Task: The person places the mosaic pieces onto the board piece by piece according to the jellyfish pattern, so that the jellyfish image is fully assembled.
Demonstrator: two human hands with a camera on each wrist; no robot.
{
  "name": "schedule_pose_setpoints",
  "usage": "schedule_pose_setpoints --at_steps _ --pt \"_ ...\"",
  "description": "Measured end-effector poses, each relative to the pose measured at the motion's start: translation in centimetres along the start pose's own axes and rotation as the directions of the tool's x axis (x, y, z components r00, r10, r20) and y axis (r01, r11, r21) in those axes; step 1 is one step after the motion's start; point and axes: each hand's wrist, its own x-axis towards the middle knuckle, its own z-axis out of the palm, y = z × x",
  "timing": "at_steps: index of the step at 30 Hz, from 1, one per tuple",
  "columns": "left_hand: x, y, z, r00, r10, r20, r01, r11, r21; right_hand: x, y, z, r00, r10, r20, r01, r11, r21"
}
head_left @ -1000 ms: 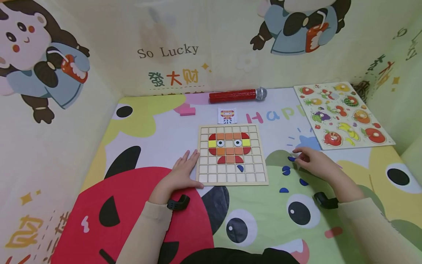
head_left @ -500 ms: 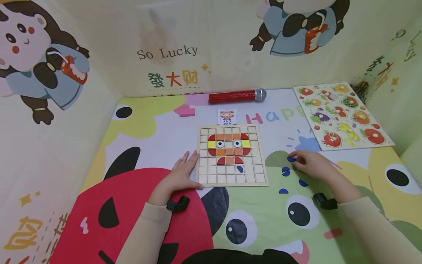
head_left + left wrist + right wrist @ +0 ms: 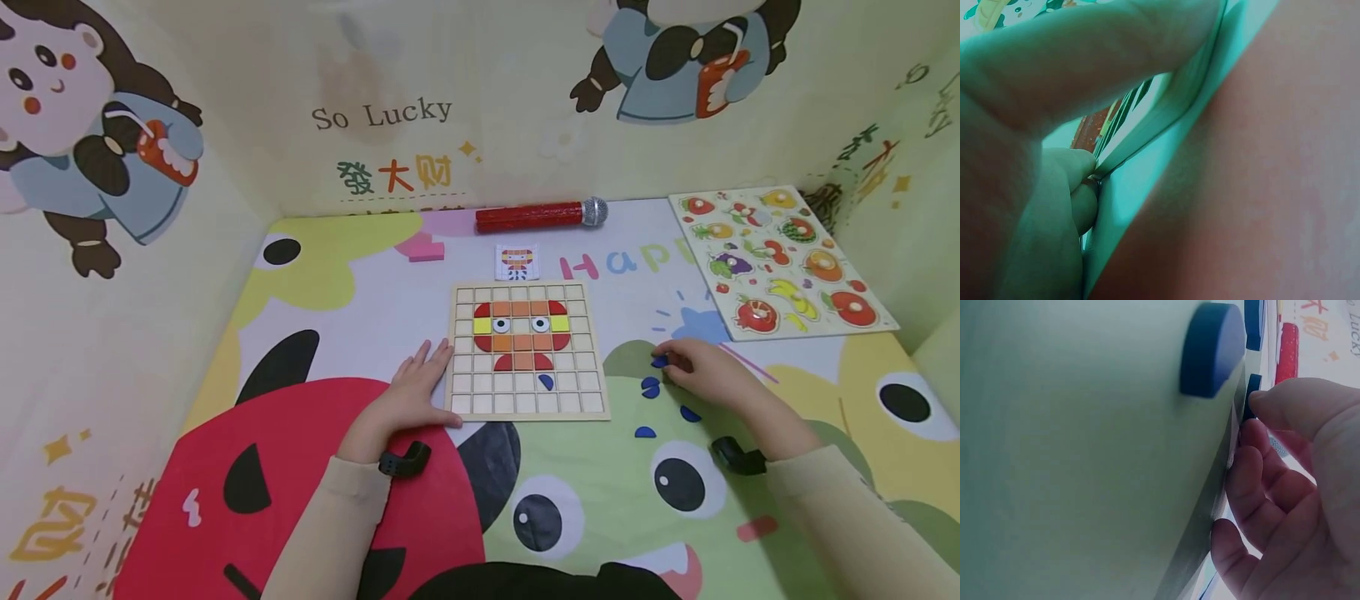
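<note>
A wooden grid board [image 3: 528, 417] lies mid-table, with red, orange and yellow pieces and two eye pieces forming a face. One blue half-circle piece [image 3: 546, 382] sits lower on it, slightly tilted. My left hand [image 3: 411, 392] rests spread against the board's left edge, thumb at the lower corner. Right of the board, my right hand [image 3: 708, 373] pinches another blue half-circle piece [image 3: 1252, 394] between thumb and fingers, at the tabletop. Below it lie two touching blue pieces [image 3: 651, 387] and two single ones, one [image 3: 690, 414] to the right and one [image 3: 645, 432] nearer me.
A small picture card [image 3: 517, 262] showing a similar face lies behind the board. Farther back is a red microphone [image 3: 536, 217]. A fruit puzzle board [image 3: 783, 267] occupies the back right, and a pink block [image 3: 427, 252] the back left. Patterned cloth walls [image 3: 510, 100] enclose the table.
My right hand has moved slightly left, and its thumb and fingers have closed round the far blue half-circle piece, which has shifted slightly left. The left hand stays on the board's edge.
</note>
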Motion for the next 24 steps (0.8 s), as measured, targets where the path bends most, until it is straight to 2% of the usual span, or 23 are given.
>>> schedule_pose_setpoints --at_steps 11,24 --pt "-0.11 -0.22 0.17 1.000 -0.001 -0.003 0.001 1.000 0.007 -0.03 -0.03 0.27 1.000 -0.007 -0.030 0.008 0.999 0.037" --pt "-0.10 -0.03 0.05 1.000 0.006 -0.005 -0.006 1.000 0.000 0.25 -0.62 0.28 0.998 0.021 -0.055 -0.023 0.999 -0.038"
